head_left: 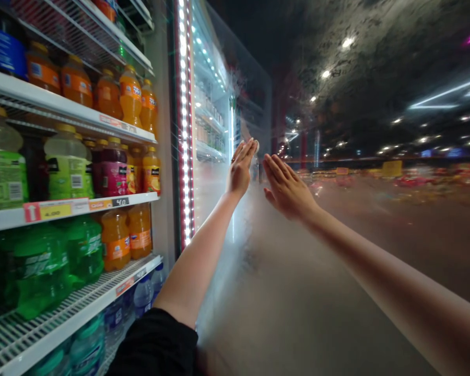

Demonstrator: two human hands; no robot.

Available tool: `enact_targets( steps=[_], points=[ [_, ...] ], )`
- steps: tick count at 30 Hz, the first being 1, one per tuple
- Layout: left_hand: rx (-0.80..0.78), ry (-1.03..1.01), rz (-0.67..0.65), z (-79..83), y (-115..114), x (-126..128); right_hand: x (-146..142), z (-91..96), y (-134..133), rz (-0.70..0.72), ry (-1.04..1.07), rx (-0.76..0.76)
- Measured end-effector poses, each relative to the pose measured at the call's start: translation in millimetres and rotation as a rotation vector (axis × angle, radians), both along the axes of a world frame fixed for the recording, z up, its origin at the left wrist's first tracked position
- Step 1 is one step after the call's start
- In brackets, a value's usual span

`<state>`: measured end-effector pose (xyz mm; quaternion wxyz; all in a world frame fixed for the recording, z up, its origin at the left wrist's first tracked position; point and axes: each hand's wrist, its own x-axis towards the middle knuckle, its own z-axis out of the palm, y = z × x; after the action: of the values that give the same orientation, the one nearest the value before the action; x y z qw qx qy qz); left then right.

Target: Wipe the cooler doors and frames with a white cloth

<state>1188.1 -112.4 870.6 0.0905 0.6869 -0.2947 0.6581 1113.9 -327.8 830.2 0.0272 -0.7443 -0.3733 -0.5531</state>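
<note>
**Two open hands raised beside a lit glass cooler door**

The person's left hand (pixel 241 169) and right hand (pixel 286 188) were raised side by side, close together but not touching, and held nothing. The left fingers (pixel 246 152) were straight and nearly together, and the right fingers (pixel 273 168) lay straight and close together; neither set was clamped on anything. The tall glass cooler door (pixel 209 183), edged with a strip of white LED lights (pixel 185 120), stood just beside the left hand, though the blur hid whether the fingertips touched it. A small pale round shape (pixel 256 147) showed at the left fingertips, too blurred to identify. A black sleeve (pixel 152 344) covered the upper left arm.

To the left, white wire shelves (pixel 62 99) held orange juice bottles (pixel 130 96), lime-green bottles (pixel 66 162), green soda bottles (pixel 43 271) and clear water bottles (pixel 143 295). A red-and-yellow price tag (pixel 49 210) hung from a shelf edge. Beyond the hands, a store aisle ran off in a blur beneath a dark ceiling dotted with lights (pixel 348 43).
</note>
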Motion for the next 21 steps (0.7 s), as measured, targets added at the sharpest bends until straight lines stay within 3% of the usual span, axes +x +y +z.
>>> enact_targets(
  steps=[3, 6, 8, 11, 14, 18, 21],
  points=[
    [0.040, 0.009, -0.027, -30.5, 10.2, -1.3, 2.2, -0.3, 6.4, -0.027, 0.006, 0.012],
    [-0.001, 0.020, -0.207, -46.4, 24.7, 2.0, 4.6, -2.3, 13.3, -0.043, -0.009, -0.023],
    [-0.055, 0.033, -0.310, -40.7, 30.6, 6.8, 6.1, -1.5, 21.8, -0.037, -0.030, -0.068],
    [-0.111, 0.036, -0.343, -29.1, 32.5, 11.8, 9.4, 1.2, 38.7, -0.031, -0.047, -0.109],
    [-0.093, 0.027, -0.303, -38.1, 36.9, 10.2, 15.1, 1.1, 51.8, -0.021, -0.053, -0.094],
    [-0.054, 0.088, -0.281, -50.1, 59.5, 5.0, 25.1, -4.2, 56.0, 0.010, -0.095, -0.074],
    [-0.093, 0.158, -0.274, -27.4, 76.3, 6.2, 30.5, -7.1, 54.3, 0.015, -0.132, -0.079]
  ],
)
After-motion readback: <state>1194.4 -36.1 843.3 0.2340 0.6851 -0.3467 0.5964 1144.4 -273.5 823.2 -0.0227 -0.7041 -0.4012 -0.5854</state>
